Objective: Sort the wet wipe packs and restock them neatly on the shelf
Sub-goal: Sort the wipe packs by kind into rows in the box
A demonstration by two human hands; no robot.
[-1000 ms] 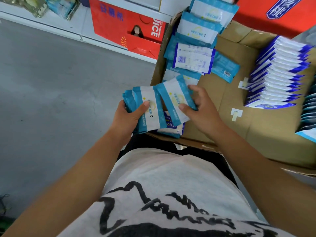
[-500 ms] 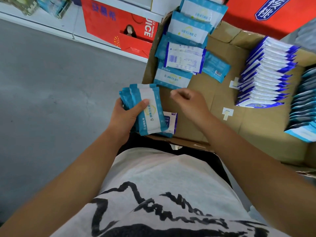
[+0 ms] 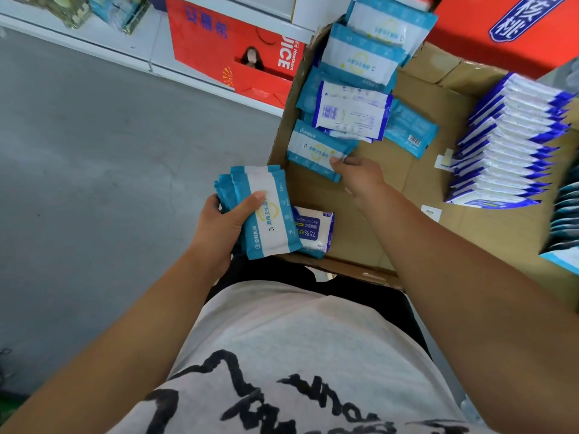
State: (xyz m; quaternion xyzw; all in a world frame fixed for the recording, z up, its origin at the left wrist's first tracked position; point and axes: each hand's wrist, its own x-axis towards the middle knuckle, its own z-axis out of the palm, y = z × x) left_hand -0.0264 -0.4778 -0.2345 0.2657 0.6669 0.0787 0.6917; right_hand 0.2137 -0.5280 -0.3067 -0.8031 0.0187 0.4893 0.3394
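My left hand (image 3: 224, 225) grips a stack of light-blue wet wipe packs (image 3: 266, 211) just outside the near-left corner of a cardboard box (image 3: 407, 245). Inside the box, my right hand (image 3: 357, 175) pinches the near edge of another light-blue pack (image 3: 316, 151). Beyond it, more light-blue packs (image 3: 360, 61) lie in a loose pile, with a dark-blue pack (image 3: 351, 112) back side up on top. A dark-blue alcohol wipes pack (image 3: 313, 230) lies in the box's near-left corner. A neat row of dark-blue packs (image 3: 507, 145) stands at the right.
A single light-blue pack (image 3: 410, 130) lies flat in the middle of the box. More light-blue packs (image 3: 564, 214) stand at the far right edge. A red carton (image 3: 232, 51) sits on the low white shelf (image 3: 125, 54) at the back. Grey floor (image 3: 94, 183) stretches to the left.
My right hand let go of the pack it added to the left-hand stack, then reached forward into the box and took hold of another light-blue pack.
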